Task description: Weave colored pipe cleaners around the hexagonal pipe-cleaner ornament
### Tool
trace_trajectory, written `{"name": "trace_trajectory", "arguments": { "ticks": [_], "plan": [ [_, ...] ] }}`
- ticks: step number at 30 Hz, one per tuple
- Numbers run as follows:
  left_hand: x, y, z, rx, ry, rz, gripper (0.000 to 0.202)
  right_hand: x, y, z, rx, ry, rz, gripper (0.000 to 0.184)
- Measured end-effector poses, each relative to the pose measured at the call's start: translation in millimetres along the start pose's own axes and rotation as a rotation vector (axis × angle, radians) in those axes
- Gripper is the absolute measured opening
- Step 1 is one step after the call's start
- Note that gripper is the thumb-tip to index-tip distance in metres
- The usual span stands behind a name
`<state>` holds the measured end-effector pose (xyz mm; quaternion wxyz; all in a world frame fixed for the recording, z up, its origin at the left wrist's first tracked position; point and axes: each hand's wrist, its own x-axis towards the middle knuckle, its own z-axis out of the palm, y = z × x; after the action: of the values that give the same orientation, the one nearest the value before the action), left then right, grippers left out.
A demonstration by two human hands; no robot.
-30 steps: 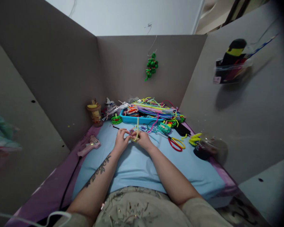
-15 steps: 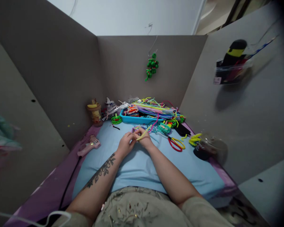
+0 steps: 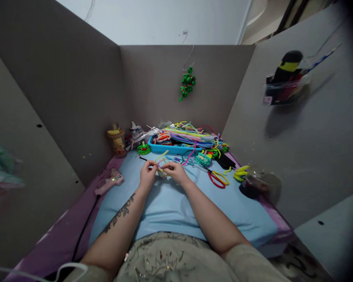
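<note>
Between my hands is a small bundle of twisted pipe cleaners (image 3: 162, 172) in purple, yellow and other pale colours, with a yellow end sticking up. My left hand (image 3: 148, 172) pinches it from the left, and my right hand (image 3: 175, 172) pinches it from the right, thumb and fingers together. Just beyond lie loose blue and purple pipe cleaners (image 3: 176, 159) and a bent pink pipe cleaner (image 3: 190, 156). Scissors (image 3: 219, 179) with red and yellow handles rest to the right of my right hand.
A blue tray (image 3: 176, 149) heaped with pipe cleaners stands at the back. A pink glue gun (image 3: 110, 184) with a black cord lies left. Nearby are a green woven piece (image 3: 143, 149), a teal woven piece (image 3: 202, 159) and a tipped clear container (image 3: 266, 184). Grey panels enclose the table.
My hands have moved slightly apart, the left one leftward. The bundle has turned, so its yellow pipe cleaner now points up and away rather than across my right hand.
</note>
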<state>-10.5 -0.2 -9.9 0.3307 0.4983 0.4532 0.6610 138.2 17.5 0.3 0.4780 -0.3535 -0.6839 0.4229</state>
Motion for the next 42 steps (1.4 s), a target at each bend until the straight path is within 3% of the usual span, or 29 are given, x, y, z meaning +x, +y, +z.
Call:
{"name": "trace_trajectory", "arguments": {
  "ticks": [4, 10, 19, 23, 29, 34, 38, 40, 42],
  "plan": [
    [3.0, -6.2, -1.1, -0.034, -0.04, 0.001, 0.013, -1.5, 1.4, 3.2, -0.154, -0.012, -0.026, 0.019],
    [2.2, -6.8, 0.0, -0.067, -0.068, -0.046, 0.016, -2.5, 3.1, 8.6, -0.331, 0.017, -0.242, 0.014],
    [-0.8, -3.9, 4.9, -0.226, 0.082, -0.098, 0.018, -4.0, -7.5, 9.4, -0.385, 0.093, -0.277, 0.001],
    [0.7, -6.3, 7.7, -0.294, 0.101, -0.151, 0.023, -4.9, -10.9, 9.5, -0.304, 0.141, -0.257, 0.001],
    [2.9, -6.2, 4.8, -0.27, 0.007, -0.21, 0.029, -1.3, -8.0, 8.6, -0.035, 0.24, -0.122, 0.016],
    [-4.4, -4.9, 9.3, -0.199, -0.112, -0.217, 0.064, 10.5, 1.5, 2.3, 0.398, 0.364, 0.039, 0.031],
    [-9.5, -4.0, 15.1, -0.259, -0.148, -0.366, 0.08, 13.4, 2.4, 0.2, 0.674, 0.347, 0.111, 0.028],
    [-8.8, -2.1, 14.8, -0.308, -0.13, -0.467, 0.081, 12.0, 1.1, 1.9, 0.768, 0.298, 0.131, 0.028],
    [-6.3, 0.6, 12.3, -0.386, -0.104, -0.47, 0.077, 9.9, 0.0, 4.8, 0.789, 0.241, 0.153, 0.028]
  ]
}}
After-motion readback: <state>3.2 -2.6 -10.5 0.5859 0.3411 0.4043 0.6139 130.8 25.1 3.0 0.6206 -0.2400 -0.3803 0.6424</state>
